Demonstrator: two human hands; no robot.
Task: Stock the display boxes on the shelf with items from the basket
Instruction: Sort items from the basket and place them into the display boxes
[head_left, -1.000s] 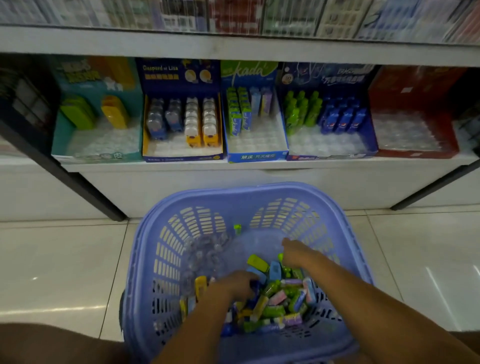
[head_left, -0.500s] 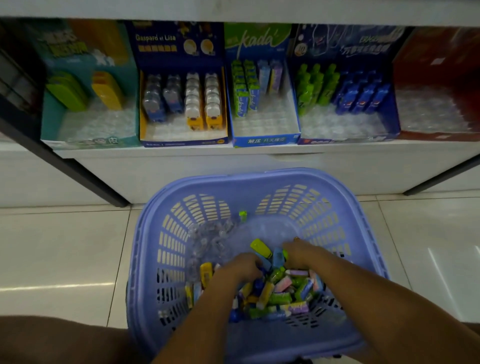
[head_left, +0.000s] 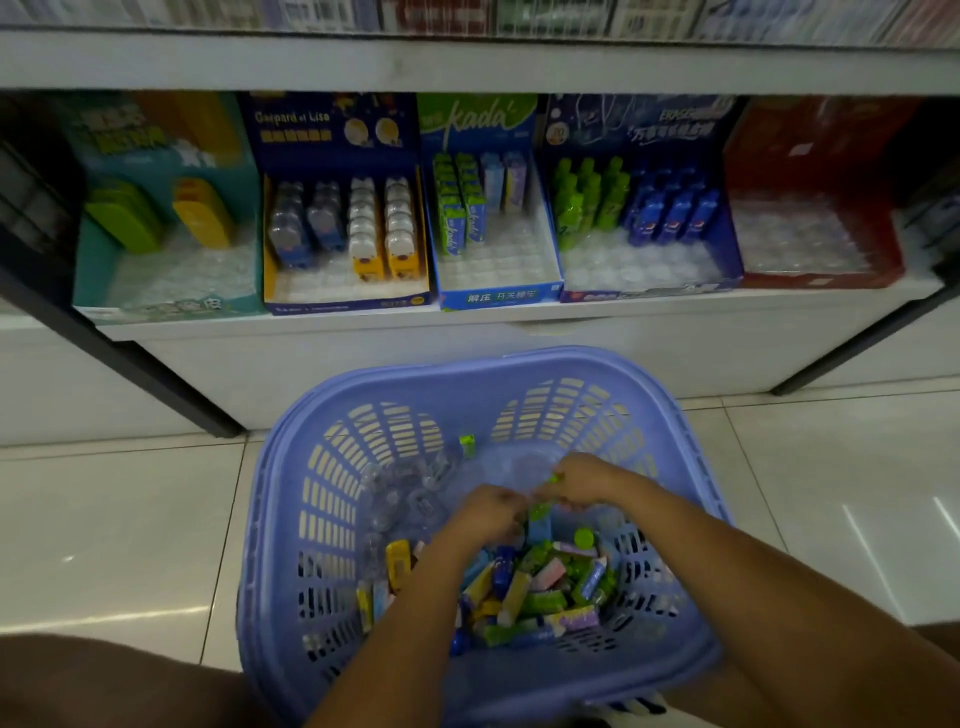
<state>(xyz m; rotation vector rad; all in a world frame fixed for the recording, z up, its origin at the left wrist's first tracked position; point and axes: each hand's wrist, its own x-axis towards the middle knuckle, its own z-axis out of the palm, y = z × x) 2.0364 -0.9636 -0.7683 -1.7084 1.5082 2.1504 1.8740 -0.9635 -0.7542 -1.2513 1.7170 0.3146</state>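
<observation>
Teal box (head_left: 156, 310) on the far left of the shelf (head_left: 675, 317) has loads of bare tray showing. Same goes for the dark blue box (head_left: 343, 304), the kada box (head_left: 498, 297) and the bottle box (head_left: 649, 292) next along. In the red box (head_left: 821, 156) at the right end, clear tray is all I can make out.

On the floor in front sits the purple basket (head_left: 467, 371), with the pile of items (head_left: 540, 597) in its near corner. Half a second ago both hands were buried in that pile, now they're up off it and close together. Left hand (head_left: 485, 514) is curled, can't tell if it's got anything. Right hand (head_left: 587, 475) pinches a small green piece (head_left: 556, 478) at its fingertips. Looks like the digging's done and a pick is made, but nothing's at the shelf yet.
</observation>
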